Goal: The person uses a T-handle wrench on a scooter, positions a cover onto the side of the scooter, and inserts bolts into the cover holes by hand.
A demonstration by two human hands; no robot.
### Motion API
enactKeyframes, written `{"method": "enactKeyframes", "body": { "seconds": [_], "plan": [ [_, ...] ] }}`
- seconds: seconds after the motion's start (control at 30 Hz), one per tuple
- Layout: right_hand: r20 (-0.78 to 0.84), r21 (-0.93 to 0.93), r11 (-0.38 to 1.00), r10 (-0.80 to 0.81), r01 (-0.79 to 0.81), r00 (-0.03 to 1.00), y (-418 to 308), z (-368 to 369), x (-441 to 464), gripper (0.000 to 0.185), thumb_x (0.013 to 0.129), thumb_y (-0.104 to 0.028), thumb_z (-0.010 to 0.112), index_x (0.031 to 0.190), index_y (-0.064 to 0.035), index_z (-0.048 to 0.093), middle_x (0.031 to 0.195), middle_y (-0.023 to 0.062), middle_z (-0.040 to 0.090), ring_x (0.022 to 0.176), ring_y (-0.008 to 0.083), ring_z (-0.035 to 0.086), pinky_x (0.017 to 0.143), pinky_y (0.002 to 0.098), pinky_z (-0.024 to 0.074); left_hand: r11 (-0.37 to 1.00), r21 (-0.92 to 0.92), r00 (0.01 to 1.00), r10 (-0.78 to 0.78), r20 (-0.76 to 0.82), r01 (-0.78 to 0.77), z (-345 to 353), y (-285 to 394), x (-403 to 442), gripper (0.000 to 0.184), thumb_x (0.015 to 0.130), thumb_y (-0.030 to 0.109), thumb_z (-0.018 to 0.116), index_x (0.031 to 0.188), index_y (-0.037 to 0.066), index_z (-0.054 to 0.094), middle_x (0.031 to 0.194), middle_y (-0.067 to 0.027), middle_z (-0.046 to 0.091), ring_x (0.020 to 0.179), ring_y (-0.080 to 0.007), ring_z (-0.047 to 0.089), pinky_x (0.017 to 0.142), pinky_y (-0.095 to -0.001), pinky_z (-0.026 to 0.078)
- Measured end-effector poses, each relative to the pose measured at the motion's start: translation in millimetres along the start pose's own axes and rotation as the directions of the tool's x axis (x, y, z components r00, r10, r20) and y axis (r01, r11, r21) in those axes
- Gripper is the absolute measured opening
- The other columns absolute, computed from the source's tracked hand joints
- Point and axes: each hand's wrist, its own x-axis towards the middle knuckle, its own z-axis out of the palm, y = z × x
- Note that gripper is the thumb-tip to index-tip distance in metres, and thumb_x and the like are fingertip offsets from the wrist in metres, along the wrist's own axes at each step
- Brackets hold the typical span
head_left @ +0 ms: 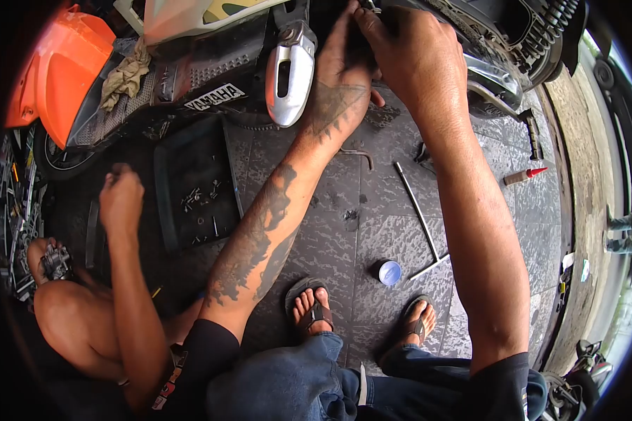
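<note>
I have the motorcycle point(217, 67) running along the upper edge of my view, from about ten o'clock round to two, and both hands are at it near twelve. The left hand point(345, 64) reaches up into its dark underside beside the silver footrest point(302, 81); its fingertips are lost in shadow, so I cannot tell whether it grips anything. The right hand point(417, 50) is just beside it towards one o'clock, fingers curled inward at a small bit of metal; I can't make out whether it is pinching that or only touching.

I judge the machine heavy and rigid as a whole, its metal possibly slick with oil. I'd brace on solid metal such as the footrest, and spare the thin plastic panels, which could crack. Small fittings want a light fingertip pinch.

Further out, the T-handle wrench point(415, 210) lies on the floor point(330, 235) near three o'clock, the blue-lidded tin point(389, 272) between four and five. The black tray point(163, 196) with loose screws point(193, 199) sits at nine; beyond it is a co-worker's blurred hand point(123, 196).
</note>
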Motion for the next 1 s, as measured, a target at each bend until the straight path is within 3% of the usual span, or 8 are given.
{"method": "enactKeyframes", "body": {
  "seconds": [0.1, 0.17, 0.43, 0.5, 0.67, 0.77, 0.9, 1.0],
  "plan": [
    [0.029, -0.091, 0.996, 0.004, -0.002, 1.000, -2, 0, 6, 0.041, 0.090, -0.035, 0.051, 0.084, 0.0025, 0.066, 0.076, 0.0276, 0.063, 0.077, 0.0446, 0.062, 0.071, 0.0499, 0.0490, 0.985, -0.092, 0.990, -0.143, 0.007, 0.143, -3, -2, 0, 0.049, 0.099, 0.023, 0.040, 0.142, 0.001, 0.032, 0.125, -0.0129, 0.052, 0.114, -0.0166, 0.051, 0.098, -0.0273, 0.041],
    [0.062, -0.163, 0.986, 0.032, -0.022, 0.998, -4, -2, 7, 0.044, 0.091, -0.037, 0.050, 0.081, 0.0035, 0.066, 0.075, 0.0281, 0.063, 0.077, 0.0446, 0.062, 0.071, 0.0495, 0.0492, 1.000, -0.012, 0.996, -0.024, 0.089, 0.025, -9, -3, -3, 0.054, 0.092, 0.017, 0.049, 0.143, 0.013, 0.033, 0.096, -0.0005, 0.057, 0.070, -0.0068, 0.054, 0.052, -0.0230, 0.045],
    [-0.082, -0.003, 1.000, -0.013, 0.013, 0.997, 7, 3, 2, 0.034, 0.085, -0.038, 0.060, 0.085, -0.0050, 0.069, 0.075, 0.0203, 0.067, 0.075, 0.0408, 0.065, 0.071, 0.0471, 0.0519, 0.991, -0.097, 0.994, -0.087, 0.067, 0.093, -1, 10, -6, 0.059, 0.091, 0.018, 0.051, 0.146, 0.015, 0.030, 0.130, -0.0001, 0.050, 0.087, -0.0060, 0.054, 0.069, -0.0163, 0.042],
    [-0.105, -0.022, 0.999, -0.035, 0.033, 0.994, 7, 9, 7, 0.042, 0.088, -0.043, 0.054, 0.083, -0.0039, 0.070, 0.076, 0.0228, 0.066, 0.076, 0.0424, 0.065, 0.073, 0.0486, 0.0516, 0.994, -0.109, 0.999, -0.001, 0.039, 0.006, -2, -4, -3, 0.068, 0.089, 0.016, 0.048, 0.148, 0.009, 0.016, 0.107, -0.0068, 0.060, 0.076, -0.0086, 0.060, 0.049, -0.0195, 0.045],
    [0.030, -0.154, 0.987, 0.057, -0.052, 0.998, 9, 10, 13, 0.059, 0.090, -0.054, 0.046, 0.082, 0.0006, 0.069, 0.080, 0.0285, 0.064, 0.084, 0.0457, 0.063, 0.078, 0.0496, 0.0505, 0.927, 0.113, 0.925, 0.369, -0.087, -0.359, 15, -35, -19, 0.073, 0.090, 0.004, 0.043, 0.149, 0.005, 0.002, 0.141, -0.0146, 0.038, 0.117, -0.0229, 0.050, 0.079, -0.0273, 0.049],
    [0.022, -0.105, 0.984, -0.141, 0.142, 0.990, 19, 11, 16, 0.056, 0.086, -0.058, 0.052, 0.087, -0.0043, 0.067, 0.081, 0.0219, 0.066, 0.086, 0.0425, 0.062, 0.074, 0.0499, 0.0488, 0.975, 0.024, 0.974, 0.221, -0.038, -0.221, 19, -33, -31, 0.074, 0.089, 0.000, 0.040, 0.149, 0.005, -0.004, 0.148, -0.0195, 0.028, 0.130, -0.0293, 0.040, 0.100, -0.0344, 0.038],
    [0.094, -0.221, 0.975, 0.047, -0.025, 0.994, 19, 14, 24, 0.057, 0.090, -0.055, 0.049, 0.090, -0.0005, 0.067, 0.083, 0.0248, 0.064, 0.086, 0.0426, 0.062, 0.074, 0.0477, 0.0475, 0.979, 0.058, 0.980, 0.196, -0.030, -0.194, 22, -28, -36, 0.074, 0.090, -0.003, 0.036, 0.149, 0.008, -0.007, 0.152, -0.0248, 0.011, 0.132, -0.0294, 0.038, 0.104, -0.0341, 0.035],
    [0.076, -0.119, 0.992, 0.051, -0.042, 0.996, 20, 11, 21, 0.058, 0.088, -0.055, 0.053, 0.089, 0.0009, 0.067, 0.081, 0.0256, 0.064, 0.085, 0.0416, 0.063, 0.073, 0.0453, 0.0483, 0.952, 0.108, 0.952, 0.297, -0.080, -0.288, 25, -28, -37, 0.076, 0.088, -0.008, 0.037, 0.149, 0.008, -0.006, 0.142, -0.0253, 0.033, 0.126, -0.0292, 0.044, 0.103, -0.0351, 0.036]
  ]
}}
